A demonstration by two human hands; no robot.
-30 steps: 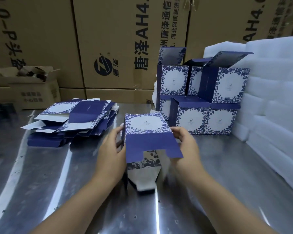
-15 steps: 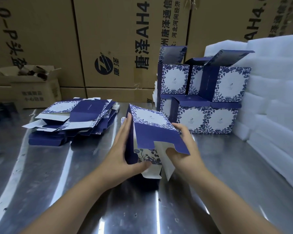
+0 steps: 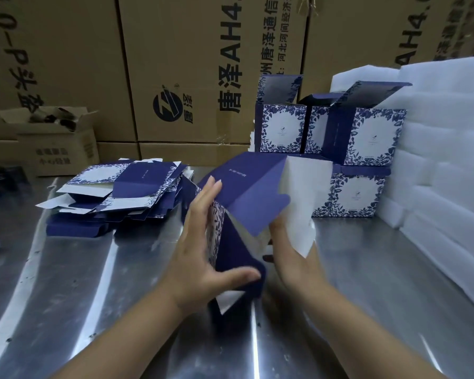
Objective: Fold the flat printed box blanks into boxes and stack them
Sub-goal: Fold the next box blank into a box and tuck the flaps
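Our left hand (image 3: 200,242) presses straight fingers flat on the half-folded box (image 3: 246,192), matte navy card with floral print, at the middle of the shiny steel table (image 3: 367,269). Our right hand (image 3: 290,258) reaches under its white flap, fingers hidden, grip unclear.

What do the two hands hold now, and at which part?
A half-folded box: left hand flat on its patterned side, thumb on a blue end flap; right hand at the opposite side, fingers hidden.
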